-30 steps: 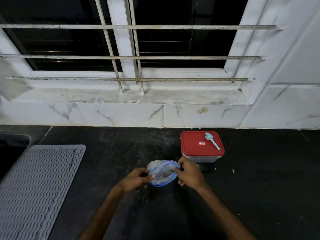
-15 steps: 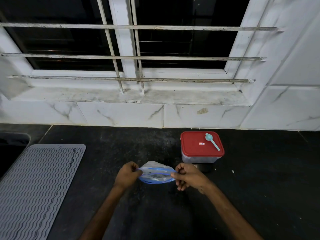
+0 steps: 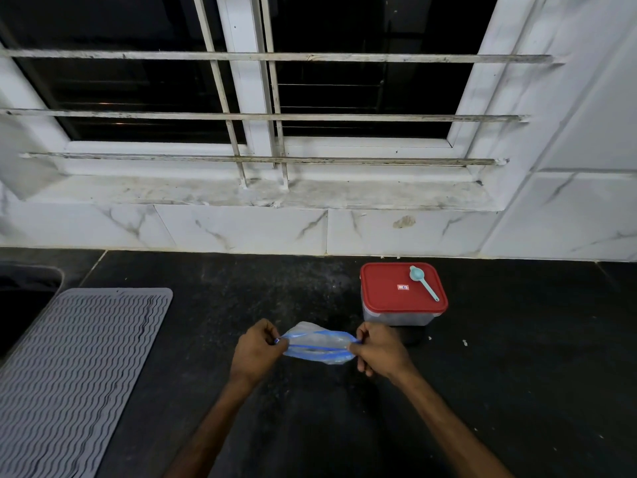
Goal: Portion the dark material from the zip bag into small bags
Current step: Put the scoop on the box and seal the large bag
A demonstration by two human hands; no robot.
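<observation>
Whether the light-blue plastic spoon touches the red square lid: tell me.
Touching. The head view shows the light-blue plastic spoon lying flat on the red square lid.

No writing can be read anywhere. The only mark is a small white-and-red label point(image 3: 402, 287) at the middle of the red lid point(image 3: 384, 300) of the container point(image 3: 396, 319), which stands just beyond and to the right of where the right hand point(image 3: 379, 350) pinches the zip bag point(image 3: 319, 346). Its characters are too small to make out.
</observation>
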